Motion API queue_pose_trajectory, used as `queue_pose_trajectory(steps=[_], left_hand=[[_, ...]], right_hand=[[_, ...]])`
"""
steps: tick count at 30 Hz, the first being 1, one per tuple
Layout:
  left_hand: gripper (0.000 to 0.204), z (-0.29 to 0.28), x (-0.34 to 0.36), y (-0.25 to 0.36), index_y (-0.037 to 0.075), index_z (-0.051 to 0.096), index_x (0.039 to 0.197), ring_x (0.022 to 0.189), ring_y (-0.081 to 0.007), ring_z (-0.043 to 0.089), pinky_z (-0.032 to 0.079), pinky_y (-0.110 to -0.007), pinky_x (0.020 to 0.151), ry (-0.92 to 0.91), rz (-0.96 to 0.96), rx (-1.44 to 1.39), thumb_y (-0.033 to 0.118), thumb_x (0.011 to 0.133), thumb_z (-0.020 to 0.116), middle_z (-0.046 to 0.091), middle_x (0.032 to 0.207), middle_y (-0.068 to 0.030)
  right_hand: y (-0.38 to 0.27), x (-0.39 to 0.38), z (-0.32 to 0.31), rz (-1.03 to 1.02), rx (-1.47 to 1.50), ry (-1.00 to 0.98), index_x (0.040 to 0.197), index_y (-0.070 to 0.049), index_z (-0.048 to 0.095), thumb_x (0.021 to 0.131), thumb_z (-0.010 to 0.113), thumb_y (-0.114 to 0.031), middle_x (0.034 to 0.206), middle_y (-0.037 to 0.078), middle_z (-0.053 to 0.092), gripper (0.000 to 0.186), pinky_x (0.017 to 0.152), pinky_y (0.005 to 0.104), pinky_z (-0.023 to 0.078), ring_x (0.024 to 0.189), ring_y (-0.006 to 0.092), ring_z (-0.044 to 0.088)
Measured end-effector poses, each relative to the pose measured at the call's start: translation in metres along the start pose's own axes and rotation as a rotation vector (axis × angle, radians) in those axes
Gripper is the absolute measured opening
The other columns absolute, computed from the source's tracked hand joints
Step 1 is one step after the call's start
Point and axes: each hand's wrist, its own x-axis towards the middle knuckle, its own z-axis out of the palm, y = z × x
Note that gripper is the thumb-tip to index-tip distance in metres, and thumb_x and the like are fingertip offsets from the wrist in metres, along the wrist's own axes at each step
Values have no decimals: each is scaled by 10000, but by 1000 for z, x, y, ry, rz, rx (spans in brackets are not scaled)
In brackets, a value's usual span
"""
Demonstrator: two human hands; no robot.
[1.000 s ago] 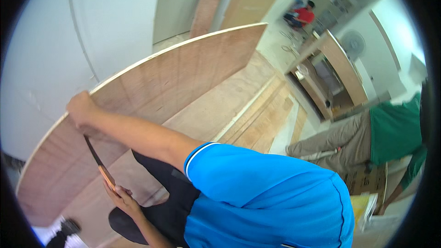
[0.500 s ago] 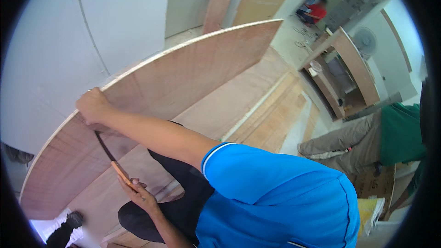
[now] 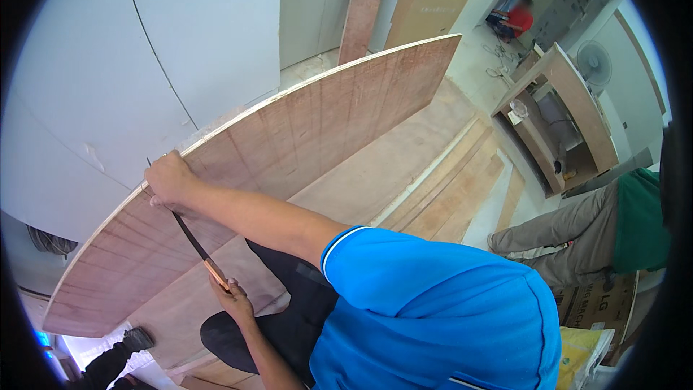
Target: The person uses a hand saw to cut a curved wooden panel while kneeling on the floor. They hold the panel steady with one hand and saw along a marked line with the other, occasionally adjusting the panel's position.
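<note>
A large plywood panel (image 3: 346, 123) stands on its long edge, its pale edge upward. My right hand (image 3: 170, 177) grips that edge at the left, my bare arm stretched across from a blue sleeve. Lower down, my left hand (image 3: 234, 297) is closed on the orange handle of a long dark-bladed saw (image 3: 190, 235). The blade runs upward under my right hand, and its thin tip shows just past the panel's edge. Whether the teeth touch the wood I cannot tell. My dark-trousered knee (image 3: 224, 336) is bent beside the saw.
A white wall (image 3: 86, 65) rises behind the panel. Flat boards (image 3: 440, 202) lie alongside. At right are an open wooden cabinet (image 3: 577, 108), fan (image 3: 593, 63), cardboard box (image 3: 592, 303) and co-worker in green (image 3: 635, 217). A person in red (image 3: 520, 18) sits far back; another's shoe (image 3: 137, 339) shows lower left.
The whole view has shifted rightward in the picture, panel, hands and room together. The saw's tip now shows above the edge. Both grips look unchanged.
</note>
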Motion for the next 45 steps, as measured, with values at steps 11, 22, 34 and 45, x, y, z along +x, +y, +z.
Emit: queue_pose_trajectory(steps=[11, 22, 34, 45], left_hand=[[686, 3, 9, -18, 60, 338, 1669, 744, -140, 579, 514, -276, 648, 48, 45, 152, -36, 1033, 579, 619, 1111, -105], [799, 0, 9, -30, 126, 342, 1679, 939, -273, 659, 551, -411, 893, 131, -72, 132, 95, 974, 715, 672, 1061, -137], [823, -1, -15, 43, 70, 358, 1667, 777, -164, 616, 526, -335, 757, 164, 245, 64, 62, 946, 755, 646, 858, -68], [670, 4, -26, 56, 33, 344, 1664, 801, -146, 624, 542, -311, 781, 45, 266, -117, 305, 1119, 622, 657, 952, -68]], right_hand=[[-5, -4, -1, 32, 68, -38, 953, -114, 795, 724, 921, -537, 962, 103, 797, 497, 888, 443, 488, 973, 280, 756], [-6, 1, -1, 49, 21, -59, 924, -71, 836, 753, 847, -549, 958, 185, 792, 507, 869, 519, 586, 950, 374, 769], [2, 6, -14, -30, -184, -168, 1256, -117, 706, 724, 937, -530, 1076, 128, 795, 713, 845, 490, 594, 1079, 321, 754], [13, 8, -13, 34, -227, -172, 1112, -119, 711, 697, 953, -498, 1033, 111, 796, 612, 834, 473, 597, 1033, 323, 761]])
